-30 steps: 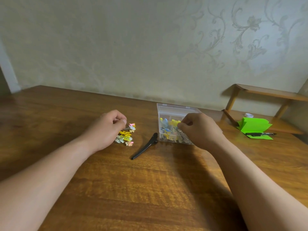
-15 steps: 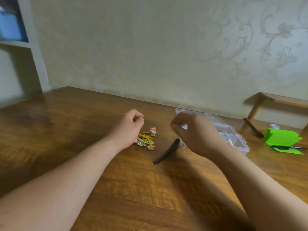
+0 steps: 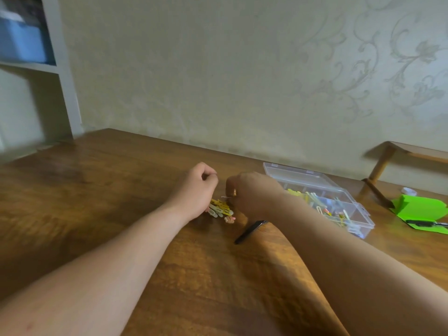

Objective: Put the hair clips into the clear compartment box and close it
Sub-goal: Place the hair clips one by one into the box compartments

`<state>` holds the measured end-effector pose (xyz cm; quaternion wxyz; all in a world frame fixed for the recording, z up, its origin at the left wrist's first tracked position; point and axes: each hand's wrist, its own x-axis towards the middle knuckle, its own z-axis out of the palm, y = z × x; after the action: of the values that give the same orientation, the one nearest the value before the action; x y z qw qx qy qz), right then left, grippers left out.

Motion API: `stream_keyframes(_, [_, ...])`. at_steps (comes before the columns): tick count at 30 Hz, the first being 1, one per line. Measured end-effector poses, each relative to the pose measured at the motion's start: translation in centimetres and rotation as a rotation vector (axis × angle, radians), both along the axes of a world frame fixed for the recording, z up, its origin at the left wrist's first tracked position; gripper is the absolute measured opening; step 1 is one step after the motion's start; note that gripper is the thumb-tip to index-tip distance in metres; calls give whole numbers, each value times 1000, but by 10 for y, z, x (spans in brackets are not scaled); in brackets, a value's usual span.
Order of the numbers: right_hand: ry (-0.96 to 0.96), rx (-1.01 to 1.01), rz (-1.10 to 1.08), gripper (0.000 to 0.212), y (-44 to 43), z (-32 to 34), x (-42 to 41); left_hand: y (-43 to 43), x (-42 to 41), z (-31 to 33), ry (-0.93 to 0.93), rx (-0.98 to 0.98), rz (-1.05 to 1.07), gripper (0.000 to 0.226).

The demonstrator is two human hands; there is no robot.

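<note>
- A brown wooden counter point(image 3: 121, 190) is seen set against a pale wall point(image 3: 218, 81) papered with a faint floral scroll.
- A white shelf unit point(image 3: 60, 69) is seen at far left, with one blue box point(image 3: 21, 42) stood on it.
- One wooden rack point(image 3: 388, 156) is placed on the counter at far right, by the wall.
- One clear compartment box point(image 3: 358, 214) lies open to the right of the hands, its lid point(image 3: 298, 172) laid back flat towards the wall. Coloured clips are scattered across its compartments, too blurred to be counted.
- One green paper sheet point(image 3: 417, 209) is spread right of the box, with one black pen point(image 3: 424, 223) laid on it.
- Two bare forearms are stretched over the counter; part of the box is hidden by the right one.
- The left hand point(image 3: 194, 190) is rested beside the pile, fingers curled; whether anything is held cannot be told.
- The right hand point(image 3: 252, 192) is clenched just above the pile, a small pale clip point(image 3: 229, 196) pinched in its fingertips.
- One long black clip point(image 3: 249, 231) lies partly under the right wrist.
- A pile of hair clips point(image 3: 220, 208), mostly yellow and white, is heaped between the hands, outside the box.
</note>
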<state>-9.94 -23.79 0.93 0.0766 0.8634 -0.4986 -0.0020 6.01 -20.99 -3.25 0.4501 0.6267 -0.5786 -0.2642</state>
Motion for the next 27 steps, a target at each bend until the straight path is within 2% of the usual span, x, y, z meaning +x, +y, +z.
stream_keyframes(4, [-67, 15, -7, 24, 2, 0, -5, 0, 0, 0, 3, -1, -3, 21])
stream_keyframes(13, [-718, -22, -34, 19, 23, 0, -40, -1, -1, -1, -21, 2, -13, 21])
stream_keyframes(17, [-884, -16, -85, 10, 25, 6, -84, -1, 0, -5, -5, -55, -31, 18])
stream_keyframes(24, [-879, -29, -336, 1, 18, 5, -165, -2, -4, -6, -45, -55, -45, 18])
stream_keyframes(27, [-808, -8, -385, 10, 15, -6, -169, -5, -2, -8, -72, -58, -45, 18])
